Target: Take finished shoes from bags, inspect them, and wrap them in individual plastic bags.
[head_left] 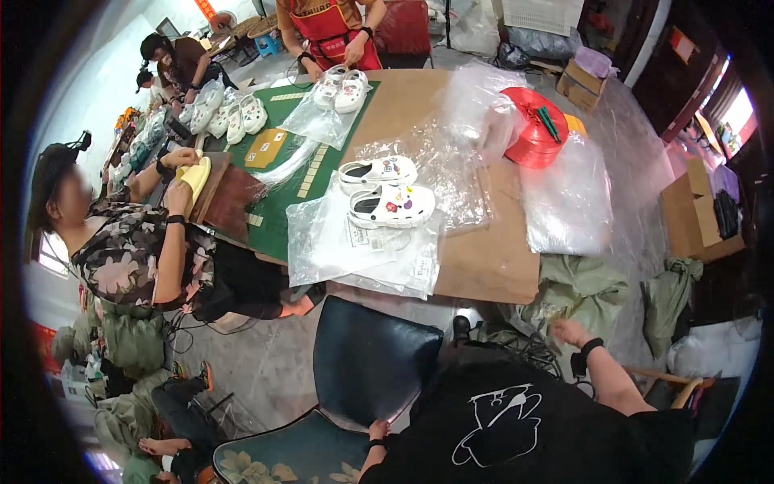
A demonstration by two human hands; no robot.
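Two white clog-style shoes, dotted with small colourful charms, lie side by side on clear plastic bags near the front edge of a brown cardboard-covered table. Neither of the wearer's hands is on them. The left hand rests on the back of a black padded chair, fingers curled over its edge. The right hand, with a dark band at the wrist, reaches out to the right over crumpled green sacks below the table; whether it holds anything cannot be told.

Judging by the layout, the pair nearest the wearer is decorated but lies on top of its bag, not yet inside, so packing of this pair looks undone. More loose clear bags and a red round stack sit further right.

Across the table, a person in a red apron handles another white pair. At left, a seated person holds a pale yellow shoe, with more white shoes piled beyond.
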